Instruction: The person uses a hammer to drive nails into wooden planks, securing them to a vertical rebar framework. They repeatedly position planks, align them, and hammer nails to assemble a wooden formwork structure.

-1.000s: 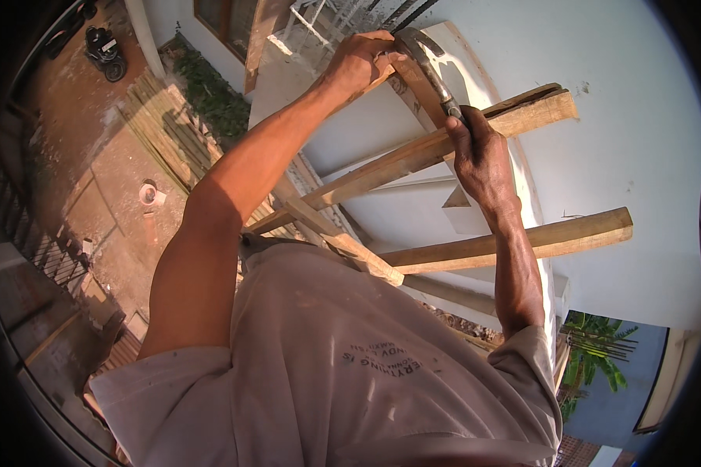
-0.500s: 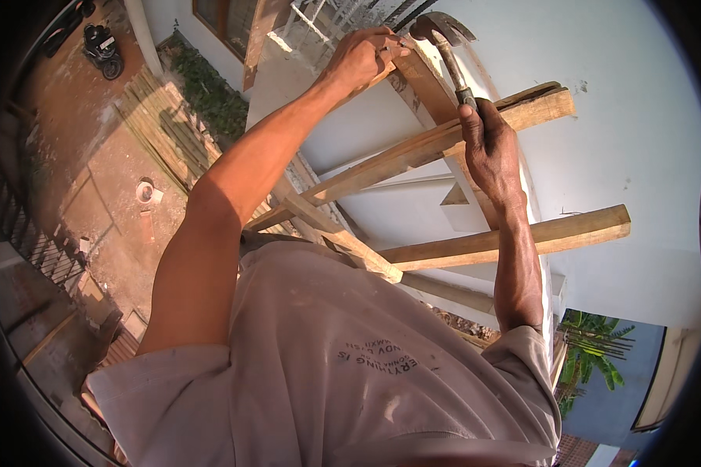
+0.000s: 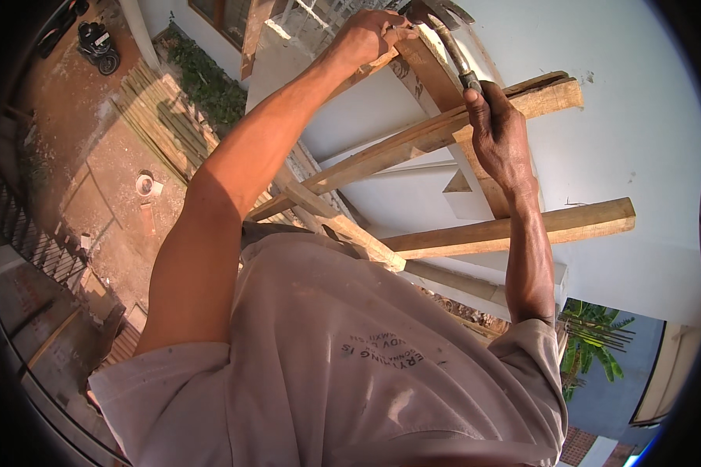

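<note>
Head view looks down past the person's shirt at both hands raised near the top of a wooden frame. The right hand is wrapped around the grip of a hammer, its thumb lying along the handle. The hammer tilts up and to the left, so that its metal head, at the upper edge of the view, is just beside the fingers of the left hand. That left hand has its fingers bent at the upper end of a reddish-brown board; whether they pinch anything cannot be told. The board slants down to the right, crossing a long beam that passes close below the right hand. Lower down, a second beam runs behind the right forearm, and a shorter piece of wood slopes down to the right in front of the person's chest. A pale wall stands to the right, with green leaves below it. Far down on the left are a bundle of poles, a motorbike and a round bucket on the ground.
</note>
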The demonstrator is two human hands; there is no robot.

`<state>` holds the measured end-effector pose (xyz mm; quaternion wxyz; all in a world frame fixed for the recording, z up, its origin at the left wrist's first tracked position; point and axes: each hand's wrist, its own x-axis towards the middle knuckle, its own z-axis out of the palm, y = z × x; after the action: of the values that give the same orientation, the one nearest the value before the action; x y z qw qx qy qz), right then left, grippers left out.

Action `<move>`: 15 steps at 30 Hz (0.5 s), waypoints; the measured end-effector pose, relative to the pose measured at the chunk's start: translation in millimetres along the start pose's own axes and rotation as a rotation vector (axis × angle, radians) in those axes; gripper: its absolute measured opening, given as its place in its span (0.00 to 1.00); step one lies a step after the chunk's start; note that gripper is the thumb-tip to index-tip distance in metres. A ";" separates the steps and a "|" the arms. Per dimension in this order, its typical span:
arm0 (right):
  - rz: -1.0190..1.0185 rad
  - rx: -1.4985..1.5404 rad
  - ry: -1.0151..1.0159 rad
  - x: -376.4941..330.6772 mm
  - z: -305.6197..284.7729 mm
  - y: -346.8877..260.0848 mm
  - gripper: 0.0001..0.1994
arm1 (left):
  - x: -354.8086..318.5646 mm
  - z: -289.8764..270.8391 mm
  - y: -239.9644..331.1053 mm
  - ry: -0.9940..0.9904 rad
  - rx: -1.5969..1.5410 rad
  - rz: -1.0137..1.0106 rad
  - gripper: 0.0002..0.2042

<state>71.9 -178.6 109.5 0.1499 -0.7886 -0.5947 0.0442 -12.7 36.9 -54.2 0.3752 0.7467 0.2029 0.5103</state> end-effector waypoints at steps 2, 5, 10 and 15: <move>0.015 -0.051 -0.021 2.8 1.0 -1.7 0.24 | 1.2 1.3 -1.9 0.026 -0.008 0.008 0.19; -0.005 0.103 0.040 -2.5 -1.3 -2.8 0.25 | 2.0 3.5 -3.7 0.036 0.071 0.009 0.19; -0.043 0.063 0.066 -9.7 -1.0 -2.2 0.23 | 0.2 1.9 -3.4 0.028 0.000 0.070 0.17; -0.015 -0.076 -0.036 -1.1 0.0 -5.6 0.22 | -2.5 1.1 -2.9 0.054 0.019 0.137 0.12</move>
<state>66.4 -178.2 111.0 0.1095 -0.7885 -0.6043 0.0347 -12.4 36.7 -58.2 0.3268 0.7483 0.1662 0.5528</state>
